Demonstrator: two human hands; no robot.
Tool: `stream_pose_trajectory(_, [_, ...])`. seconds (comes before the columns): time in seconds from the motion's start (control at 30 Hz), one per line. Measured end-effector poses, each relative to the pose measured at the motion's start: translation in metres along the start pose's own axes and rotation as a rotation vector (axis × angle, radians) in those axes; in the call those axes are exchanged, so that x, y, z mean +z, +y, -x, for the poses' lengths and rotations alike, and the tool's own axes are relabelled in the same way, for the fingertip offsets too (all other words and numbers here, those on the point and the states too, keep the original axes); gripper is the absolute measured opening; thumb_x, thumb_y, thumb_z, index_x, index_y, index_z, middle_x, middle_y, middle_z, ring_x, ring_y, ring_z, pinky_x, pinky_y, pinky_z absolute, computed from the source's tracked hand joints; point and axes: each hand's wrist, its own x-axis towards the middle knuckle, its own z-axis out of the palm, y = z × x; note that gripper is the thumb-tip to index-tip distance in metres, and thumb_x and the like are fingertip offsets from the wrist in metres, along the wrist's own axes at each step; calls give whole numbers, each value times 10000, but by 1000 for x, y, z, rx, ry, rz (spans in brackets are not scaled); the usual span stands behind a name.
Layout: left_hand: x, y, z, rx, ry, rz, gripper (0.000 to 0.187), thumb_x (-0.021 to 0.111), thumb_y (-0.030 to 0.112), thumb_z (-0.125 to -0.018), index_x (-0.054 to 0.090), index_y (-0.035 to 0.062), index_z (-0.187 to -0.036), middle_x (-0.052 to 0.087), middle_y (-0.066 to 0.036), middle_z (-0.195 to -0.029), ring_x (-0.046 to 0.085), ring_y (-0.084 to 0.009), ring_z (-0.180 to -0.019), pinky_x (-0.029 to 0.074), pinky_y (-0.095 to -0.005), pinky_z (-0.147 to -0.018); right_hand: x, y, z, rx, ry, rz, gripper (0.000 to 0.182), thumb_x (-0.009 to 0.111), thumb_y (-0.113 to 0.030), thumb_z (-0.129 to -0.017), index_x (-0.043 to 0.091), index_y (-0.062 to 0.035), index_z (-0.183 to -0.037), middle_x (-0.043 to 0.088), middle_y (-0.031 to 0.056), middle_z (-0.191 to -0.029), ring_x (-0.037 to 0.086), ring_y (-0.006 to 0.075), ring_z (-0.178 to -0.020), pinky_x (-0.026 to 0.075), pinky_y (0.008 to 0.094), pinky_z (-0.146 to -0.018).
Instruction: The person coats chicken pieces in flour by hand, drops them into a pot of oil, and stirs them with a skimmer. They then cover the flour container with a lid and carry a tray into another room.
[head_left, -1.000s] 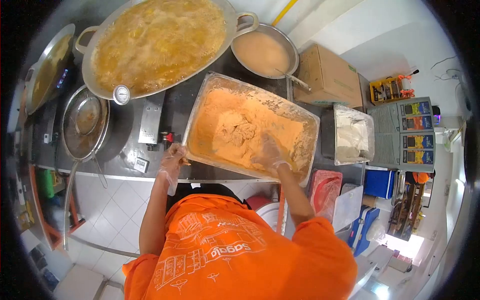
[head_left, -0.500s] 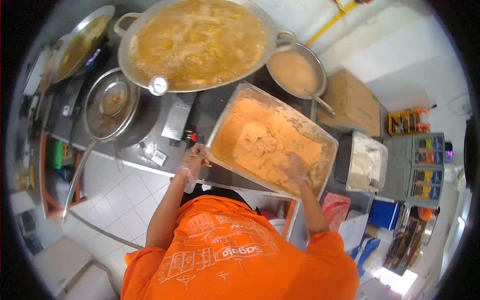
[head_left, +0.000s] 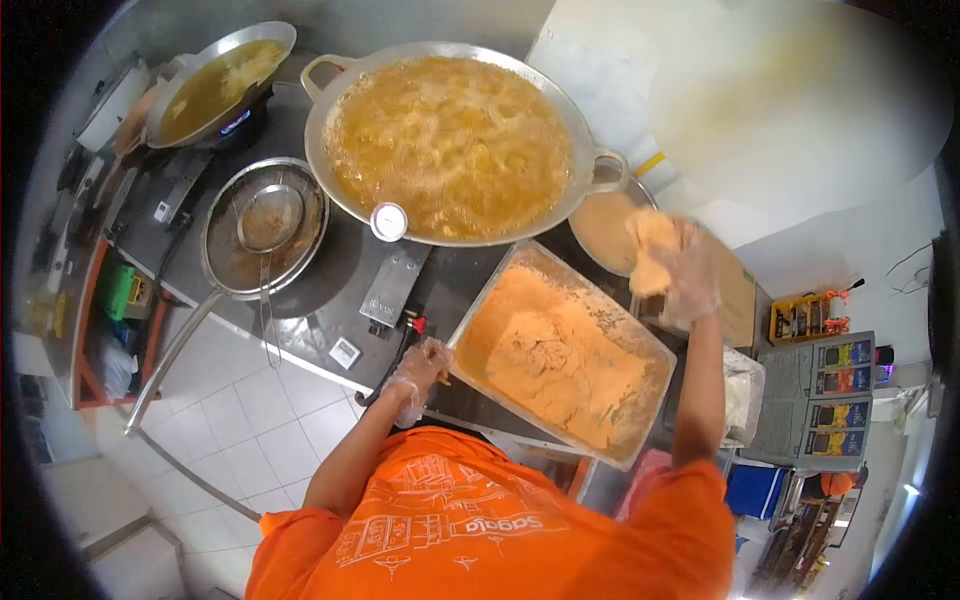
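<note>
Since 0.5 s ago the gloved right hand (head_left: 688,275) has risen from the clear rectangular tray of orange flour (head_left: 640,345), gripping 1 orange-coated piece (head_left: 652,250) above its far corner, nearer the bubbling round metal wok (head_left: 606,170), while the gloved left hand (head_left: 420,368) clasps the near-left rim.

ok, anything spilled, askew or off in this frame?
Mostly orderly. The clear tray of orange breading sits skewed across the counter, its rim dusted with coating. The right hand holds a breaded piece up; the left hand touches the tray's corner. No spill visible.
</note>
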Motion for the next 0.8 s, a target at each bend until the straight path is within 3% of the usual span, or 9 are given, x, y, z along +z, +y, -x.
stream_pose_trajectory(0.07, [0,16,8,-20,-2,-91,259,597,284,-925,563,29,-946,556,-38,-789,560,-119,-660,548,-289,-598,10,-39,-56,-44,-112,-81,459,725,-113,-723,556,16,-1131,635,127,-1035,615,212,-937,512,325,-803])
stream_pose_trajectory(0.13, [-9,42,22,-36,-26,-104,362,573,356,-928,567,0,-995,569,-59,-806,577,-129,-688,552,-301,-620,25,-18,-140,-314,-65,268,496,739,-183,-679,579,15,-1105,638,117,-1007,606,208,-920,487,340,-848])
stream_pose_trajectory(0.23, [-30,56,30,-107,24,-189,408,562,398,-926,566,-1,-1007,588,-74,-823,582,-132,-706,547,-306,-649,63,-54,-215,-332,-112,471,530,755,-213,-653,595,-6,-1113,644,136,-1044,620,241,-933,486,342,-851])
stream_pose_trajectory(0.47, [-72,49,51,-152,309,131,310,581,323,-921,590,15,-958,618,-86,-811,590,-140,-682,541,-293,-614,137,-35,-343,-170,-287,932,415,799,-247,-608,635,-77,-949,676,123,-945,643,277,-921,513,362,-805])
stream_pose_trajectory(0.53, [-79,34,50,-155,355,278,274,604,289,-914,587,17,-943,618,-82,-812,589,-141,-682,540,-289,-606,145,-31,-360,-261,-326,1093,360,611,-322,-768,678,-57,-1002,668,160,-1026,628,320,-996,495,378,-873])
stream_pose_trajectory(0.6, [-78,27,50,-157,377,329,245,615,262,-911,585,19,-931,613,-75,-804,580,-136,-671,540,-286,-600,155,-17,-406,-349,-228,1065,301,634,-291,-750,657,-61,-944,662,182,-981,630,337,-939,501,398,-816])
stream_pose_trajectory(0.7, [-72,31,52,-142,355,312,300,654,330,-883,549,50,-906,605,-78,-816,577,-128,-656,538,-290,-593,135,-44,-396,-710,4,873,243,588,-275,-768,630,-43,-830,636,232,-871,621,388,-830,494,452,-731])
stream_pose_trajectory(0.77, [-65,36,50,-143,314,271,290,644,318,-889,551,46,-917,603,-79,-815,577,-129,-663,538,-292,-597,101,-115,-341,-810,19,948,241,584,-267,-787,617,-28,-789,618,216,-758,633,355,-733,484,460,-683])
stream_pose_trajectory(0.8, [-60,37,50,-138,287,246,279,635,307,-896,552,42,-928,602,-80,-815,578,-131,-670,537,-294,-602,84,-146,-306,-694,-48,983,243,586,-271,-797,619,-31,-794,616,198,-731,634,329,-712,487,455,-676])
